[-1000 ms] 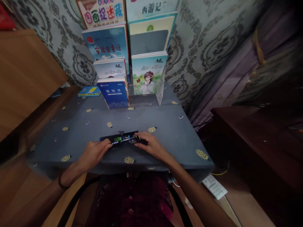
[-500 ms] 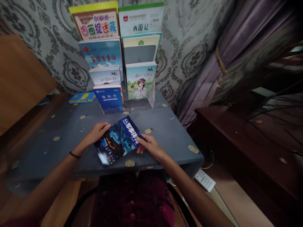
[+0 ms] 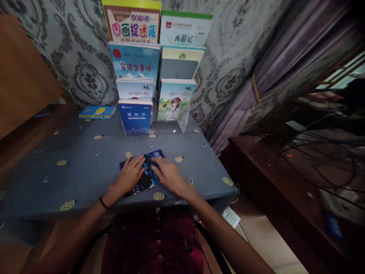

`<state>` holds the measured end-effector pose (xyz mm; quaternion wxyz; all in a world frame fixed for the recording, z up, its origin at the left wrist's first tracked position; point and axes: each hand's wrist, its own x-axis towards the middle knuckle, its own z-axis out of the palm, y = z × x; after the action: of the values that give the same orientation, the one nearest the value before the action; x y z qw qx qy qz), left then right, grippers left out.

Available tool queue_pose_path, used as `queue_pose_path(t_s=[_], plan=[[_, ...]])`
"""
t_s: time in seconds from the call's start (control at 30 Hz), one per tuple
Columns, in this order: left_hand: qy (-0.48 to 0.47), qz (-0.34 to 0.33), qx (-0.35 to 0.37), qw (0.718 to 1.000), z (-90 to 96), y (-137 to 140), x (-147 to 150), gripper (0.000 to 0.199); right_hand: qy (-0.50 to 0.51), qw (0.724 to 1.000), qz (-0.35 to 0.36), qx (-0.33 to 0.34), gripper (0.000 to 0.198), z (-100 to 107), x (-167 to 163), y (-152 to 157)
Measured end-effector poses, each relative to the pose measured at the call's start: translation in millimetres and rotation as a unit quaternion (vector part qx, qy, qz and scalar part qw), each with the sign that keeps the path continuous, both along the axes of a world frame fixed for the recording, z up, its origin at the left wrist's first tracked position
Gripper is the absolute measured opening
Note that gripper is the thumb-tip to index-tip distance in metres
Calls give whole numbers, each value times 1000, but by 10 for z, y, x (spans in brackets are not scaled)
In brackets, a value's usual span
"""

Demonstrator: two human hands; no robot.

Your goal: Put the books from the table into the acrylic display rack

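A dark blue book (image 3: 146, 182) with a picture cover lies flat near the front edge of the table (image 3: 94, 179). My left hand (image 3: 131, 174) rests on the left part of its cover, fingers stretched out and palm down. Over the right part of the cover is my right hand (image 3: 168, 173), slightly blurred, its fingers extended toward the book's middle. Both hands hide much of the cover and its title. Neither hand grips the book.
Behind the book, a clear stand (image 3: 184, 121) holds several upright books, among them a blue one (image 3: 136, 118) in front. A small stack of blue-and-yellow books (image 3: 97, 112) lies at the back left. A dark red cabinet (image 3: 256, 171) with tangled cables stands at right.
The book, held up at its edges by both hands before, now lies on the table. Both hands have let go of the edges and moved inward over the cover.
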<state>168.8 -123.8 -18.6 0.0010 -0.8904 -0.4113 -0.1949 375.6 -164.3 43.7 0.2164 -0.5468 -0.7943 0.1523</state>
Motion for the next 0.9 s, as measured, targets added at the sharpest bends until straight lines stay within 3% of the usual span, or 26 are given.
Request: queue_pose_path(t_s=[0.07, 0.13, 0.3, 0.47, 0.63, 0.8, 0.9], plan=[[-2, -21, -6, 1000, -42, 15, -45, 45, 7, 994, 106, 9, 54, -125, -258, 96], [1, -36, -17, 999, -45, 23, -70, 46, 3, 993, 122, -5, 66, -261, -393, 200], [-9, -2, -29, 1000, 44, -2, -22, 46, -54, 996, 71, 15, 67, -488, -210, 373], [-23, 20, -43, 999, 108, -43, 22, 43, -109, 993, -28, 23, 62, -584, 135, 344], [-18, 51, -46, 997, 128, -72, 23, 42, -114, 989, -87, 36, 56, -661, 299, 24], [-12, 69, -43, 997, 151, -72, 32, 41, -136, 977, -142, 84, 47, -640, 239, -522], [0, 77, -33, 996, 177, -100, 54, 41, -144, 971, -165, 92, 39, -598, 209, -665]])
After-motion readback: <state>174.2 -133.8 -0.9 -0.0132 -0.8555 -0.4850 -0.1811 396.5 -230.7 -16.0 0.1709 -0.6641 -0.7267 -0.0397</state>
